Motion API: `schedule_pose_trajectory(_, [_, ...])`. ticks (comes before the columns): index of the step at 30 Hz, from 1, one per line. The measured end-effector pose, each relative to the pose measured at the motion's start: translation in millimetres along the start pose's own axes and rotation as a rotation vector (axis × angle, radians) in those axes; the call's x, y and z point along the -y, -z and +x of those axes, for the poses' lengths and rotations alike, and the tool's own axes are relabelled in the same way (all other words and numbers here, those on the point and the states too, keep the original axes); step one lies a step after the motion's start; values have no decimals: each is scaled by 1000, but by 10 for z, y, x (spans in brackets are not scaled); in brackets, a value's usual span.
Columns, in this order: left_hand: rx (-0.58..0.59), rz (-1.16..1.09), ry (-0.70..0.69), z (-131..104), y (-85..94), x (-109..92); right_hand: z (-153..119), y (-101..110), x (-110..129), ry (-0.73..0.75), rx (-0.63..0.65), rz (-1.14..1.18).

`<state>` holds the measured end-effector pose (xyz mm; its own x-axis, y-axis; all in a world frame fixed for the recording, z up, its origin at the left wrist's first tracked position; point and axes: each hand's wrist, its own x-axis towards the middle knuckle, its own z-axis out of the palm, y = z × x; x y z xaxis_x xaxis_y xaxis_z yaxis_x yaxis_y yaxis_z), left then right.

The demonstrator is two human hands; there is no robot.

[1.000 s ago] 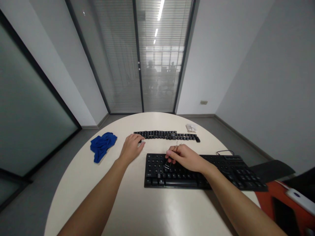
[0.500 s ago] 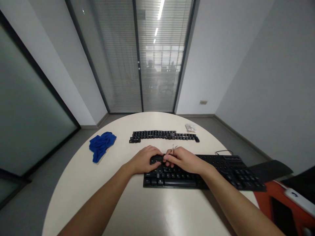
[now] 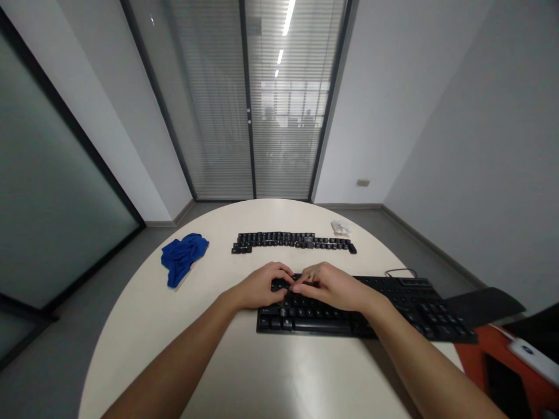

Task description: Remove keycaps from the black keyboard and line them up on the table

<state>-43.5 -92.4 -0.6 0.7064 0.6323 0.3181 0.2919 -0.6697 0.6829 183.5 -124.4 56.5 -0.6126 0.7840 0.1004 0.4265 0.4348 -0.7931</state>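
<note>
A black keyboard [image 3: 336,326] lies on the round pale table, tilted slightly away to the right. On its upper left part rests my left hand [image 3: 264,286]. The thumb and curved fingers there are apart, and dark keys show between them. My right hand [image 3: 334,286] is over the keys just beside it, thumb and forefinger pinched close to the left fingertips. Whatever that pinch holds is hidden. Beyond the hands, loose black keycaps [image 3: 277,239] are set out in rows.
A blue cloth [image 3: 184,256] lies crumpled at the left of the table [image 3: 218,372]. Near the far right edge sits a small clear bag [image 3: 341,227]. The keyboard's cable [image 3: 400,270] loops behind it. A dark phone [image 3: 506,384] and a white power strip [image 3: 539,359] lie on an orange surface at right.
Two thin wire prongs stood up from my right hand before; they are out of sight now. The right fingertips have come closer to the left ones. The view has shifted slightly.
</note>
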Motion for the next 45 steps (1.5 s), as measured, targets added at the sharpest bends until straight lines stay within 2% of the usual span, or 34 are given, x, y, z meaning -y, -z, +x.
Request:
schedule_pose_trajectory(3, [47, 10, 9, -11, 26, -43, 0, 18, -32, 51, 54, -77])
schedule_pose_trajectory(11, [84, 38, -29, 36, -28, -183, 5, 23, -114, 10, 131, -103])
schedule_pose_trajectory(15, [106, 41, -24, 39, -43, -179, -13, 53, -158, -51, 150, 28])
schedule_pose_trajectory(18, [92, 26, -38, 34, -42, -168, -20, 73, -209, -122, 172, 197])
schedule_pose_trajectory(21, [78, 19, -47, 27, -50, -157, -15, 80, -257, -151, 180, 260])
schedule_pose_trajectory(29, [33, -11, -34, 26, -68, -141, 7, 72, -318, -102, 80, 79])
schedule_pose_trajectory(36, [-62, -6, 114, 54, -105, -170, 51, 53, -318, -95, -7, 167])
schedule_pose_trajectory(42, [-139, -59, 120, 53, -134, -131, 77, 4, -352, -126, -32, 150])
schedule_pose_trajectory(45, [-164, -17, 117, 43, -121, -126, 87, -24, -366, -143, -63, 152])
